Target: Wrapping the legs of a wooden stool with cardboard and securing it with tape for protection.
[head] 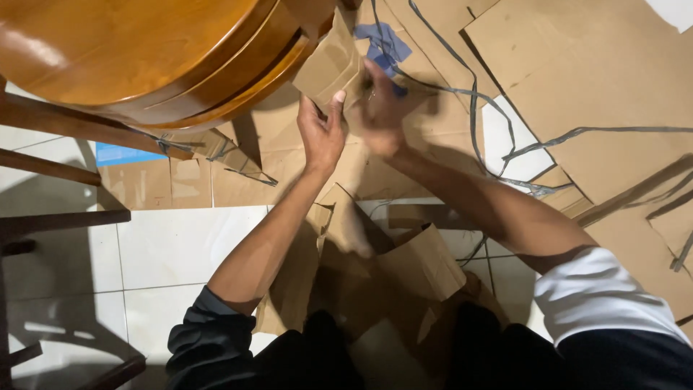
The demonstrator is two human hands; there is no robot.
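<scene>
Left hand (pixel 321 133) and right hand (pixel 381 108), fingers pinching a brown cardboard wrap (pixel 330 68) beneath a wooden table (pixel 130 58). Risk: cardboard tearing if pulled unevenly.

Brown cardboard piece (pixel 330 68): folded, creased, plain and unprinted. Held up off the floor, tilted, its upper edge tucked just under the rim of the round wooden tabletop (pixel 144 58). Its right edge is blurred, apparently meeting a scrap of blue-grey tape (pixel 382 40).
</scene>
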